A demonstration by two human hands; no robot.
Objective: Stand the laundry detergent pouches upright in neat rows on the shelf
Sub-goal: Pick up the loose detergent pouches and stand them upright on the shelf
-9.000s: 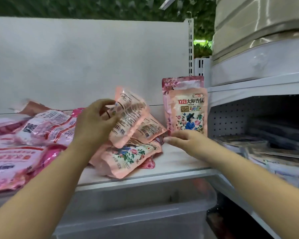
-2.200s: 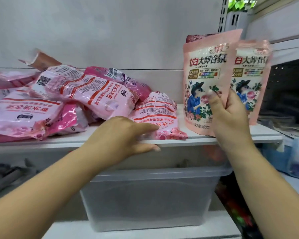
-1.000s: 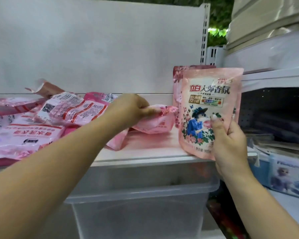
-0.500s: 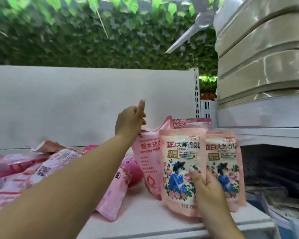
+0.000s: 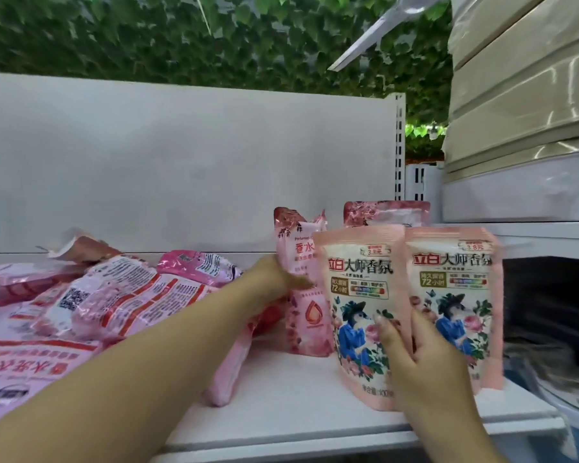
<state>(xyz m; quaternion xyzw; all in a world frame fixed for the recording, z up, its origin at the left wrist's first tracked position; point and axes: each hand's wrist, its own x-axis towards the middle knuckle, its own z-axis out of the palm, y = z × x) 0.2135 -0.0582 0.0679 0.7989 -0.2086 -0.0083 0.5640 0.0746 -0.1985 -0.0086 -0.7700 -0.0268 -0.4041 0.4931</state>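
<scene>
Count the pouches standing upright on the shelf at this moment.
4: two floral pouches in front, one held by the right hand, one beside it; a pink pouch against the left hand; another behind, mostly hidden. More may be hidden.

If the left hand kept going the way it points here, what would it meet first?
The left hand points right and back, and already seems to touch the upright pink pouch behind the two floral pouches. Pushing on would press that pouch first; depth is unclear.
</scene>
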